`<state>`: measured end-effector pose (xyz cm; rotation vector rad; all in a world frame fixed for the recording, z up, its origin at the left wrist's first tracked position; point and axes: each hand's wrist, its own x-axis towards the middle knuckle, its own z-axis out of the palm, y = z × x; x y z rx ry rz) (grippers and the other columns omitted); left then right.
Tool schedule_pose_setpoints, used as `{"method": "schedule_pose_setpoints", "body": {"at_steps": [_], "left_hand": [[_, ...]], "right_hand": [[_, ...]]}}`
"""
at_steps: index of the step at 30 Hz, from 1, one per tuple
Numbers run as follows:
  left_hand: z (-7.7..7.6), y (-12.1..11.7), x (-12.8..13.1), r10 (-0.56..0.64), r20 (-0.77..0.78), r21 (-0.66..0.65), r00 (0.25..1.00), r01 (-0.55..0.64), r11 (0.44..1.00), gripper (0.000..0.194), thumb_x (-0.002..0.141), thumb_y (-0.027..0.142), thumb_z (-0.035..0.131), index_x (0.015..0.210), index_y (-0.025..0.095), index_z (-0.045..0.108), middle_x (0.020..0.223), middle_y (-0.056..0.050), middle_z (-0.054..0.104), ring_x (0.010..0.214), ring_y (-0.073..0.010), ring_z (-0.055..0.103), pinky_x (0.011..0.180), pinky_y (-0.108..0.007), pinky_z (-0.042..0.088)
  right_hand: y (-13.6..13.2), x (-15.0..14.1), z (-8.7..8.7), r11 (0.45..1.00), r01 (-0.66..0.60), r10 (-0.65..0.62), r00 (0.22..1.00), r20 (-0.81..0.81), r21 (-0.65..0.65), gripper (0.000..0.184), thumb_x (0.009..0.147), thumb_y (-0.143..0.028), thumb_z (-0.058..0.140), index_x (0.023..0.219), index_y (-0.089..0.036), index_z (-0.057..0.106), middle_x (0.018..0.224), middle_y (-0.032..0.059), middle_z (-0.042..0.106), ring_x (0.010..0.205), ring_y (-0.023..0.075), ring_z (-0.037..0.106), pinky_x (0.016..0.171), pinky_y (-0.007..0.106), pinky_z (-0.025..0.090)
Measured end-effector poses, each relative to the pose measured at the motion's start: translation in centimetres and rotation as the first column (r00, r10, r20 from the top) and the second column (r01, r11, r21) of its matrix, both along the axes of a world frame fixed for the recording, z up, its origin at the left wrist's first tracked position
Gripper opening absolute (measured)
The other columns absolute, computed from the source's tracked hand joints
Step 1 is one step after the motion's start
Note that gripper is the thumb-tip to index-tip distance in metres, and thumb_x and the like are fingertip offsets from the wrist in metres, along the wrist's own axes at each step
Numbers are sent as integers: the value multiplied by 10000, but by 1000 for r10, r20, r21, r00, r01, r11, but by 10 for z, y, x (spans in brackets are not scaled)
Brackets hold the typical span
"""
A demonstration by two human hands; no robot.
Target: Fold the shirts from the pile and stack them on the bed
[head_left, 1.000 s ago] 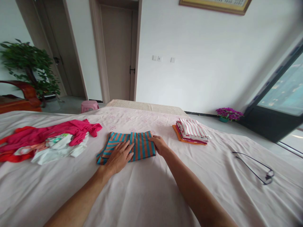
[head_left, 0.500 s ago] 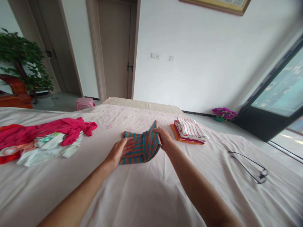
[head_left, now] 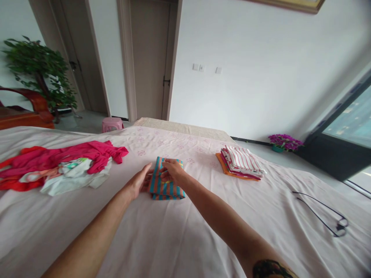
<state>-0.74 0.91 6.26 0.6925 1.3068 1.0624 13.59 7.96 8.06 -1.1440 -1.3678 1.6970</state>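
Note:
A folded garment (head_left: 169, 190) with blue and orange stripes lies on the bed sheet in front of me, a bit of yellow showing on it. My right hand (head_left: 174, 172) rests on top of it, fingers pointing left and slightly bent, apart from each other. Along the garment's left edge is my left hand (head_left: 140, 182), open, thumb up and fingertips at the cloth. To the right sits a stack of folded clothes (head_left: 242, 164), a white one with red stripes on top and an orange one at the bottom.
A loose heap of red, pink and white clothes (head_left: 66, 162) lies at left. Eyeglasses (head_left: 337, 224) rest on the sheet (head_left: 174, 239) at right. Beyond the bed are a pink stool (head_left: 112, 124), a wooden chair (head_left: 37, 106), a leafy plant (head_left: 37, 65) and purple flowers (head_left: 285, 141).
My right hand has brought the garment's raised right part over to the left, making it narrower. My left hand has come off its top to the left edge. The view has shifted slightly left.

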Motion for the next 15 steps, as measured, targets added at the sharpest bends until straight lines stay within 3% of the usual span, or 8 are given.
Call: {"method": "schedule_pose_setpoints", "body": {"at_steps": [3, 6, 8, 10, 13, 15], "left_hand": [[-2, -2, -1, -9, -208, 62, 978, 22, 998, 576, 745, 580, 675, 1137, 159, 675, 735, -36, 728, 623, -179, 653, 535, -253, 479], [-3, -2, -1, 2, -275, 80, 961, 21, 997, 687, 684, 437, 769, 1282, 153, 589, 691, -14, 711, 604, -180, 640, 520, -244, 448], [-5, -2, -2, 11, -287, 78, 958, 12, 997, 769, 707, 389, 751, 1391, 157, 484, 654, 9, 688, 577, -173, 622, 512, -241, 437], [-8, -1, -5, -13, -327, 82, 945, 42, 996, 812, 733, 358, 723, 1451, 159, 400, 646, 23, 671, 553, -159, 605, 499, -232, 426], [-15, 0, -10, -71, -399, 79, 914, 112, 991, 860, 736, 316, 709, 1482, 118, 329, 638, 28, 653, 502, -139, 569, 462, -219, 402], [-20, 1, -14, -91, -423, 87, 902, 141, 986, 892, 722, 302, 719, 1484, 91, 307, 596, 44, 625, 478, -132, 551, 451, -213, 394]], "right_hand": [[-6, 15, -5, 994, 73, -78, 995, 54, 75, 362, 793, -188, 558, 1154, -171, 575, 720, -18, 626, 541, 117, 591, 499, 230, 507], [-19, 36, -8, 925, 18, -100, 975, 196, 379, 351, 782, -170, 562, 1124, -177, 644, 766, -10, 646, 654, 129, 602, 614, 236, 498], [-31, 50, -10, 815, -119, -91, 940, 329, 567, 330, 781, -166, 576, 1092, -200, 682, 845, 3, 674, 770, 154, 619, 719, 261, 494], [-43, 63, -11, 684, -287, -93, 878, 470, 671, 331, 767, -167, 618, 1082, -228, 700, 955, 18, 689, 895, 186, 615, 840, 299, 472], [-56, 77, -13, 498, -519, -110, 757, 645, 695, 368, 737, -203, 703, 1101, -259, 699, 1054, 35, 678, 1011, 225, 579, 936, 341, 420], [-60, 83, -13, 414, -612, -116, 699, 706, 674, 381, 753, -233, 718, 1132, -268, 687, 1092, 42, 668, 1049, 232, 563, 937, 343, 409]]}}
